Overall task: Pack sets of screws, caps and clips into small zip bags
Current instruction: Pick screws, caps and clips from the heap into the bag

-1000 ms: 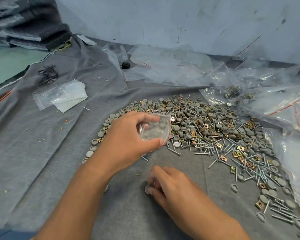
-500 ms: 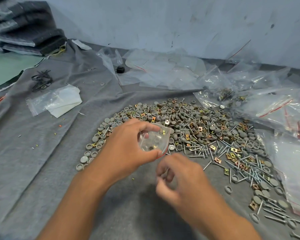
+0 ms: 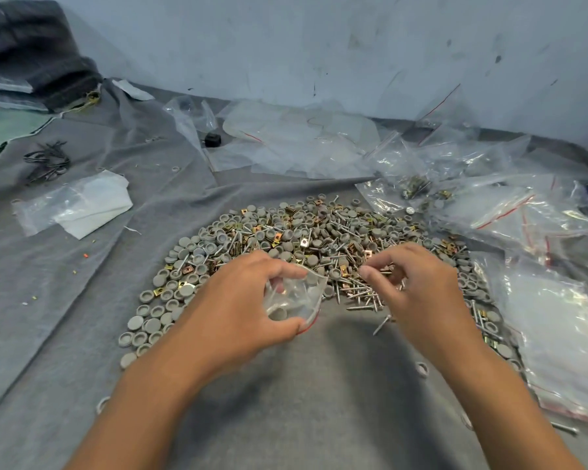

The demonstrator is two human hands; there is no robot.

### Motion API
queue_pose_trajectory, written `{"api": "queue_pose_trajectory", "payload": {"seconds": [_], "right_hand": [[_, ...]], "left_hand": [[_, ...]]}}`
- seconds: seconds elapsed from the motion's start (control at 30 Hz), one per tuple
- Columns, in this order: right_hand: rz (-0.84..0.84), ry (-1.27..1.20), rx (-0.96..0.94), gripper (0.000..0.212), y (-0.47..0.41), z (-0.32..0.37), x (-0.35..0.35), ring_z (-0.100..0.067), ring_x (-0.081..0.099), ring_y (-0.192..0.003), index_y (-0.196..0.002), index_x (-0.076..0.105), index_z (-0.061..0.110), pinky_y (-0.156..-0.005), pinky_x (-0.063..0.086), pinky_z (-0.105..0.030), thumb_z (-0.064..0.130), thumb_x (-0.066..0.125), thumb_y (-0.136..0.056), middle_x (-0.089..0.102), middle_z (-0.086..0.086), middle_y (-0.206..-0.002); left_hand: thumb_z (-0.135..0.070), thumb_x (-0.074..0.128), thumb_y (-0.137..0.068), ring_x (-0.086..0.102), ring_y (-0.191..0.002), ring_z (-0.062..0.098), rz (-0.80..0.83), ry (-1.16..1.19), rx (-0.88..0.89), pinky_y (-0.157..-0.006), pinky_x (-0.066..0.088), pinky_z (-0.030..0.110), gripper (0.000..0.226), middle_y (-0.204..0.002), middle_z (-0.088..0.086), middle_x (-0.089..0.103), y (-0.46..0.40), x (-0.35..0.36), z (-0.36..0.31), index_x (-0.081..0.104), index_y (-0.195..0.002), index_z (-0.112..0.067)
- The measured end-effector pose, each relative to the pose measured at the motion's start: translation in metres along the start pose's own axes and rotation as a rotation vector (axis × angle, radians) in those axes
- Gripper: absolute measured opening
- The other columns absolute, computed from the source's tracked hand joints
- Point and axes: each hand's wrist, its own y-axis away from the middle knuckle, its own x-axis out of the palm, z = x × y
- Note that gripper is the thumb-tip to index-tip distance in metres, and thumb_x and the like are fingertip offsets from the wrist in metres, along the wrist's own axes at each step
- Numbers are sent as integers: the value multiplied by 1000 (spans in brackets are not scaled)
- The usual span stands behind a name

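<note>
A wide heap of grey round caps (image 3: 184,286), silver screws (image 3: 360,293) and brass-coloured clips (image 3: 279,236) lies on the grey cloth. My left hand (image 3: 238,307) grips a small clear zip bag (image 3: 296,296) with a red edge, holding its mouth apart; a grey cap shows inside it. My right hand (image 3: 418,290) hovers over the screws at the heap's near edge, fingers curled, thumb and forefinger close together. Whether it holds a screw I cannot tell.
Stacks of clear zip bags (image 3: 557,334) lie at the right, some with parts inside (image 3: 418,188). Loose plastic sheets (image 3: 299,140) and a black cap (image 3: 213,140) sit at the back. A white paper in a bag (image 3: 82,206) and black wire ties (image 3: 46,161) lie left.
My right hand has moved from the bare cloth near me up and right to the screws. The left hand with the bag stayed by the heap, tilting the bag slightly.
</note>
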Motion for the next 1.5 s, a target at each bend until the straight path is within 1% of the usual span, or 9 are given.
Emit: {"api": "queue_pose_trajectory", "payload": {"seconds": [0.13, 0.4, 0.63, 0.77, 0.97, 1.07, 1.3, 1.4, 1.5], "right_hand": [[254, 224, 118, 27, -5, -30, 9, -7, 51, -103, -116, 65, 36, -87, 42, -29, 45, 68, -91, 56, 20, -107], [335, 456, 40, 24, -4, -28, 15, -12, 45, -110, -116, 58, 39, -76, 37, -29, 47, 64, -93, 51, 14, -112], [336, 425, 7, 11, -1, -25, 12, -11, 48, -99, -102, 54, 38, -66, 36, -28, 48, 56, -97, 50, 18, -102], [349, 325, 51, 9, -1, -26, 9, -11, 55, -92, -95, 54, 35, -73, 47, -31, 38, 63, -97, 55, 15, -100], [301, 106, 184, 16, -2, -25, 7, 3, 60, -72, -85, 64, 30, -60, 45, -8, 21, 77, -88, 65, 16, -81], [230, 2, 205, 19, 2, -25, 2, 10, 61, -76, -84, 67, 34, -64, 44, -3, 18, 79, -86, 68, 17, -77], [215, -32, 192, 24, 2, -26, -2, 14, 60, -82, -105, 69, 42, -68, 43, -5, 23, 74, -90, 66, 27, -87], [211, -159, 183, 17, -2, -25, -7, 8, 62, -70, -90, 71, 43, -60, 46, -8, 26, 71, -91, 70, 20, -79], [243, -442, 191, 5, -2, -15, -13, -7, 57, -60, -91, 73, 38, -55, 47, -22, 36, 69, -89, 71, 5, -78]], "left_hand": [[-59, 74, -69, 48, -91, -7, 19, -18, 2, -71, 35, 17, 56, -92, -25, 52, 1, 1, -2, 61, -122, -53], [-50, 80, -72, 49, -92, -6, 11, -22, 7, -70, 34, 14, 55, -90, -24, 51, 0, 5, -3, 63, -125, -49], [-47, 81, -74, 48, -97, -10, 19, -23, 13, -74, 36, 13, 54, -92, -26, 50, 3, 11, -8, 60, -124, -52], [-45, 81, -75, 48, -98, -10, 20, -15, 6, -75, 37, 13, 53, -92, -24, 51, 2, 11, -8, 60, -124, -52], [-46, 81, -75, 48, -95, -10, 19, -23, 6, -73, 36, 13, 54, -91, -24, 51, 2, 12, -7, 61, -125, -51], [-48, 81, -74, 48, -96, -11, 16, -19, 4, -73, 35, 13, 55, -91, -24, 51, 2, 12, -6, 61, -125, -51], [-48, 81, -74, 47, -95, -10, 19, -21, -3, -72, 35, 13, 56, -91, -24, 51, 2, 12, -7, 61, -126, -51], [-47, 81, -75, 47, -95, -12, 11, -22, -4, -72, 35, 13, 55, -90, -25, 50, 2, 13, -8, 60, -125, -51], [-47, 81, -75, 46, -93, -12, 2, -32, -7, -73, 35, 14, 55, -90, -25, 50, 1, 14, -8, 61, -125, -50]]}}
